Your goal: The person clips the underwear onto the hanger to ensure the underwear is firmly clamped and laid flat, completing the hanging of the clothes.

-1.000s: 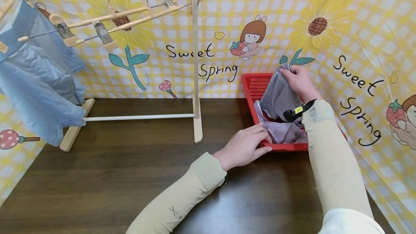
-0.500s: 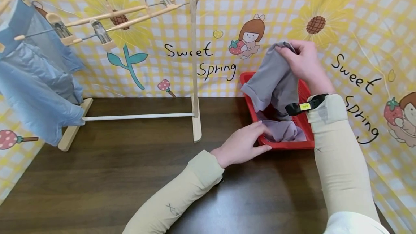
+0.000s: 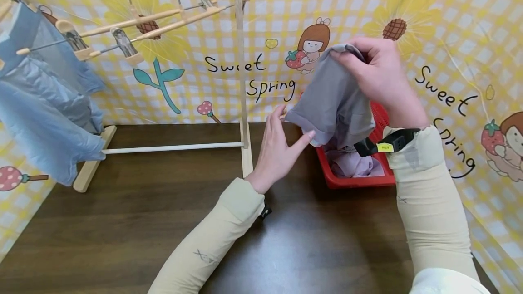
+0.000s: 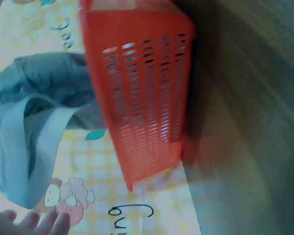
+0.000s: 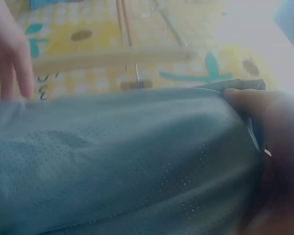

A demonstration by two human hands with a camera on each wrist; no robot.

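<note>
My right hand (image 3: 384, 74) pinches a grey garment (image 3: 331, 90) by its folded upper edge and holds it above the red basket (image 3: 339, 180). The cloth hangs down to the left, with a paler band at its lower end. In the left wrist view, the garment (image 4: 10, 147) shows a wide hemmed opening. My left hand (image 3: 275, 149) has its thumb and fingers spread beside that lower end. The thumb overlaps the hem in the head view; whether it touches, I cannot tell. Fine holes dot the fabric (image 5: 137, 156) in the right wrist view.
Lilac cloth (image 3: 355, 164) lies in the basket. A wooden rack post (image 3: 241, 80) with a white bottom bar (image 3: 171, 148) stands left of my left hand. Clip hangers (image 3: 171, 26) hang there, and a light blue garment (image 3: 53, 103) hangs at far left. Patterned cloth backs the table (image 3: 102, 230).
My right hand has lifted the grey garment up and slightly left, out of the basket. My left hand has left the basket's rim and moved up and left to the hanging hem.
</note>
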